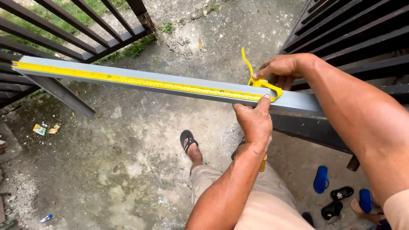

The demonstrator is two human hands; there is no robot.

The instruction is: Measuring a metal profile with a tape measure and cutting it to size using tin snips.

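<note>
A long grey metal bar runs level across the view from far left to right. A yellow measuring tape lies flat along its top face. My left hand comes up from below and presses a fingertip on the tape near the bar's right part. A small yellow object shows under that wrist; I cannot tell what it is. My right hand reaches over the bar from the right and pinches the tape where it bends up into a loose yellow loop.
A dark barred gate stands open at the upper left, and dark railing fills the upper right. Below is stained concrete floor with litter. Blue and black sandals and another person's foot are at the lower right.
</note>
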